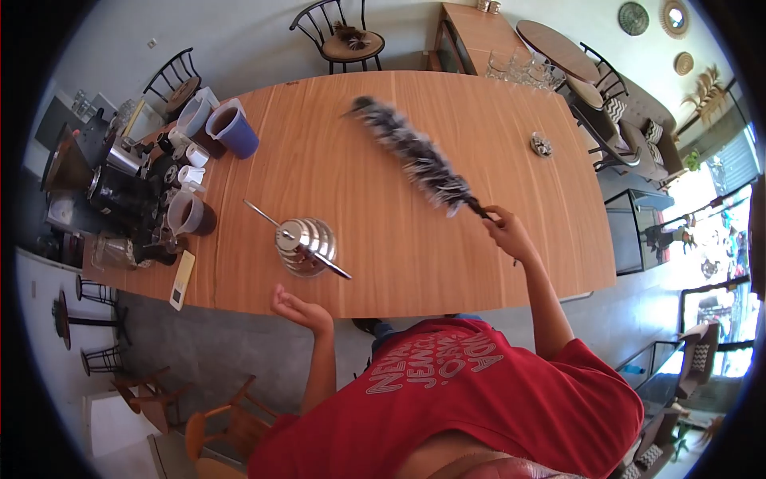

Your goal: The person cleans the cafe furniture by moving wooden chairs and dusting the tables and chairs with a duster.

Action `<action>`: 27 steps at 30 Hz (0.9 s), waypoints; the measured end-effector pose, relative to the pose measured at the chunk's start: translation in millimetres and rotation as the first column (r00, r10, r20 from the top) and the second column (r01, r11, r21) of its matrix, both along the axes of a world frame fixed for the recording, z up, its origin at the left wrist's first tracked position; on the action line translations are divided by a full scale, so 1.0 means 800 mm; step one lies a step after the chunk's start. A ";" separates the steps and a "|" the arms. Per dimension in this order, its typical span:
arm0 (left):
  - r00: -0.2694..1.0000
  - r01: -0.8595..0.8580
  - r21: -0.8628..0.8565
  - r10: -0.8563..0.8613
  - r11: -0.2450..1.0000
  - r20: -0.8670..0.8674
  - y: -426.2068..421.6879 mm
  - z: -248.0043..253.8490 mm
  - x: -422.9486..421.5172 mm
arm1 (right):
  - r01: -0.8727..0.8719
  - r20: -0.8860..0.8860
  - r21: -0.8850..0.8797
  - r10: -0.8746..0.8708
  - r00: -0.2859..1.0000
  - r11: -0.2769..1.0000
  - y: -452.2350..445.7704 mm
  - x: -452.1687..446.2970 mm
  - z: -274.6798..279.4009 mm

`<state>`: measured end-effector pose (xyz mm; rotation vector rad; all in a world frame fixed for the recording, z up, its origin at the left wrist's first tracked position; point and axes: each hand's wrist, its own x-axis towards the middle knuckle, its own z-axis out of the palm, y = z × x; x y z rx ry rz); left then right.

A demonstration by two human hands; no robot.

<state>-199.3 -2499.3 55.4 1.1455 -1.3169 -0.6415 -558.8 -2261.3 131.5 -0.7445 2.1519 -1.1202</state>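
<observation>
My right hand (509, 235) is closed around the dark handle of a feather duster (415, 156). The duster's black and grey fluffy head stretches away to the upper left over the wooden table (463, 271), slightly blurred; whether it touches the tabletop I cannot tell. My left hand (302, 308) hangs at the table's near edge, palm turned up, fingers loosely bent and holding nothing. Just beyond it stands a silver gooseneck kettle (306, 247) with ridged sides, its thin spout pointing to the upper left and its dark handle toward me.
Plastic pitchers (233, 132), white cups (191, 176) and dark coffee equipment (120, 191) crowd the table's left end, with a kitchen scale (182, 279) near its front. A glass ashtray (541, 144) lies at right. Several glasses (523, 70) stand at the far right edge. Chairs (339, 40) surround the table.
</observation>
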 end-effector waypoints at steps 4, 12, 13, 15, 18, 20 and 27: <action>0.930 0.329 -0.147 -0.347 0.933 -0.120 0.082 0.088 -0.075 | 0.333 -0.288 -0.127 -0.356 0.889 0.934 0.121 -0.090 -0.028; -0.550 0.682 -0.674 -0.807 -0.284 -0.216 0.285 0.360 -0.270 | 0.398 -0.652 -0.038 -0.325 0.686 0.916 0.338 -0.237 -0.078; -0.696 0.557 -0.716 -0.707 -0.421 -0.126 0.302 0.392 -0.285 | 0.438 -0.584 0.007 -0.352 0.732 0.899 0.347 -0.234 -0.062; -0.698 0.514 -0.855 -0.608 -0.060 -0.377 0.388 0.430 -0.304 | 0.458 -0.537 0.057 -0.360 0.763 0.887 0.348 -0.231 -0.039; -0.676 0.520 -0.853 -0.587 0.049 -0.446 0.426 0.434 -0.322 | 0.456 -0.533 0.065 -0.355 0.768 0.888 0.362 -0.248 -0.066; -0.670 0.541 -0.841 -0.614 -0.019 -0.417 0.442 0.437 -0.339 | 0.433 -0.502 0.027 -0.363 0.785 0.901 0.371 -0.240 -0.070; -0.648 0.562 -0.805 -0.707 -0.191 -0.285 0.447 0.435 -0.384 | 0.334 -0.539 -0.056 -0.310 0.783 0.941 0.461 -0.214 -0.095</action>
